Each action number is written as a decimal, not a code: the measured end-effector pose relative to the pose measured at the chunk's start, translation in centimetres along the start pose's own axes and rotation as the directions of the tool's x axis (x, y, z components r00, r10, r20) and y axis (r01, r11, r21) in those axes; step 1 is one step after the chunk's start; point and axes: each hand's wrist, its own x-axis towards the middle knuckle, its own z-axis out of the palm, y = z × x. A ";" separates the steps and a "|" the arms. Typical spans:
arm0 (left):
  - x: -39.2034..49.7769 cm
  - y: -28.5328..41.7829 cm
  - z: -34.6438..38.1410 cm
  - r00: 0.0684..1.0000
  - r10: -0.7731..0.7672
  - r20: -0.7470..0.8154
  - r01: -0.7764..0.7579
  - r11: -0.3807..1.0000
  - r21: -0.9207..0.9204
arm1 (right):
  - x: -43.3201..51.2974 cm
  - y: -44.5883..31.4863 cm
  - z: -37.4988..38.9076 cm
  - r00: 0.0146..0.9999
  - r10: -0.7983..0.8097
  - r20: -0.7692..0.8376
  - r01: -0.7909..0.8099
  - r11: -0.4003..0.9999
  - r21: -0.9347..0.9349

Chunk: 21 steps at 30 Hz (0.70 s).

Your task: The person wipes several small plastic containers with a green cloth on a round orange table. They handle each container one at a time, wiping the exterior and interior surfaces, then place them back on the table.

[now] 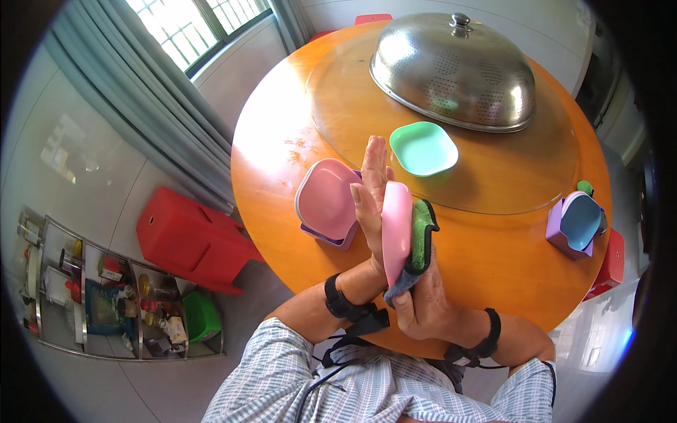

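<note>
A pink plastic dish (397, 232) stands on edge between my hands, its side toward me. My left hand (372, 201) supports its left face with the palm, fingers stretched upward. On the other side my right hand (428, 301) presses a green and grey cloth with black edging (422, 238) against the dish. Beyond them a mint-green dish (424, 149) lies on the glass turntable (502, 195). To the left, a larger-looking pink dish (328, 198) rests tilted in a purple holder (346, 242).
A perforated steel dome cover (455, 74) sits at the back of the round wooden table (275, 232). At the right edge, a purple holder (555, 224) contains a blue dish (581, 219). Left of the table are a red plastic stool (185, 238) and a loaded metal rack (137, 317).
</note>
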 end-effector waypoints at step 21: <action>-1.1 -2.5 -0.1 0.824 0.444 0.351 -0.565 0.688 0.456 | 1.1 -1.3 -1.3 0.857 0.511 0.072 -0.420 0.609 0.673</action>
